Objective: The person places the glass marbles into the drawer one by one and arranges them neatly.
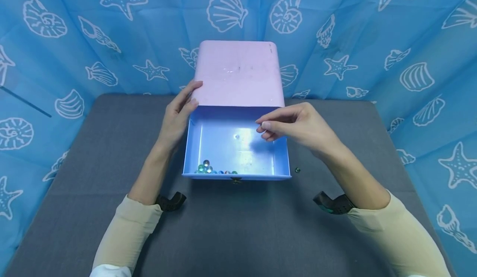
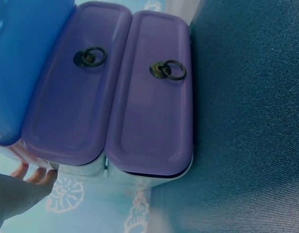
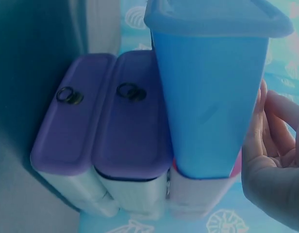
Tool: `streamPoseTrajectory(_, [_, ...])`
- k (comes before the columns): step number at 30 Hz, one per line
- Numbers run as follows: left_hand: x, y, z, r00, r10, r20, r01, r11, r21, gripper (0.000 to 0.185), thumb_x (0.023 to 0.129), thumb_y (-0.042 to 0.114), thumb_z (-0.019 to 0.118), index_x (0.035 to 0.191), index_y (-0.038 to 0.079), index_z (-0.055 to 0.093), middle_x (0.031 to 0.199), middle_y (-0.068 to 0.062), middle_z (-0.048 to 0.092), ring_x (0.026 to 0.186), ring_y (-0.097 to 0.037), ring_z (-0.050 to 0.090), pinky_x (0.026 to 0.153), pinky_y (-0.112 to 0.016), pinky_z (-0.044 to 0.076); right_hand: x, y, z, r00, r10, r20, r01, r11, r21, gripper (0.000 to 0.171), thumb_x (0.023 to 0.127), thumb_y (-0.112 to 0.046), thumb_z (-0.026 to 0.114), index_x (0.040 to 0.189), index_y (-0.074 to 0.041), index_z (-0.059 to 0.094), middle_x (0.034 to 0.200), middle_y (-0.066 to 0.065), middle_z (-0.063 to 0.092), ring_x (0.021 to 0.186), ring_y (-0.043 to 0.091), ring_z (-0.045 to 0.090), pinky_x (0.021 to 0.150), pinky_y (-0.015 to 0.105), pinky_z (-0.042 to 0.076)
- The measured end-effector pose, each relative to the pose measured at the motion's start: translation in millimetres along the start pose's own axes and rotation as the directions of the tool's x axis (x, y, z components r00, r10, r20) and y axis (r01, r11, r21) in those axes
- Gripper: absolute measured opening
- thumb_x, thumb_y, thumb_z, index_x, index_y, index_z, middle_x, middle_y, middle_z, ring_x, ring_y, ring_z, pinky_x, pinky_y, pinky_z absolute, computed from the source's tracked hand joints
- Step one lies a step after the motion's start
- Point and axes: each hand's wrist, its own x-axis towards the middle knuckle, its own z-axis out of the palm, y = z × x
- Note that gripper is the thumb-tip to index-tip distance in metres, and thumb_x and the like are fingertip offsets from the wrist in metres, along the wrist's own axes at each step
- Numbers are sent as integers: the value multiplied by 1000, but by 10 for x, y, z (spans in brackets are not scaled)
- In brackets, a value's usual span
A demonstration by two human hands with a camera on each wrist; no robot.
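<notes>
A pink cabinet (image 1: 238,74) stands at the back of the grey table, its top blue drawer (image 1: 282,155) pulled out toward me. Several glass marbles (image 1: 210,169) lie along the drawer's front wall, and one marble (image 1: 237,136) sits alone on its floor. My left hand (image 1: 186,101) rests with straight fingers on the cabinet's left front corner, beside the drawer. Over the drawer's right side hovers my right hand (image 1: 270,128), thumb and fingers loosely together, with nothing seen in them. In the right wrist view the right hand (image 3: 275,145) is relaxed beside the blue drawer (image 3: 212,97).
One marble (image 1: 297,169) lies on the grey table (image 1: 238,227) just right of the drawer's front corner. Two shut purple drawers (image 2: 76,97) (image 2: 152,97) with ring pulls sit below the blue one. A blue curtain with shell prints (image 1: 410,41) surrounds the table.
</notes>
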Motion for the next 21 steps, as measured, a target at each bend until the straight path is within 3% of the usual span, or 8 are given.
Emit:
streamPoseTrajectory(6, [-6,-10,3,1000,-5,-4,5,1000,5,46,101,19,49,146,9,49,160,1,32,148,-15,25,120,-45,19,-101,69,-87,999,-27,-19,28,999,30,29,93,-14,70,112,9,70,96,18,73,79,26,72,75,40,59])
streamPoseTrajectory(15, [2,-6,8,1000,-9,-5,9,1000,7,47,101,20,49,147,11,49,160,1,32,148,-15,24,120,-45,19,-249,231,-238,997,7,-79,-6,1000,20,30,95,-16,69,114,7,70,99,14,75,82,23,73,76,39,59])
streamPoseTrajectory(21, [-5,-11,7,1000,-6,-4,6,1000,2,47,102,20,49,148,11,48,160,2,32,148,-15,24,120,-43,18,-317,362,-325,995,37,-95,-27,994,103,29,96,-15,67,113,8,69,100,14,74,86,22,72,79,35,58])
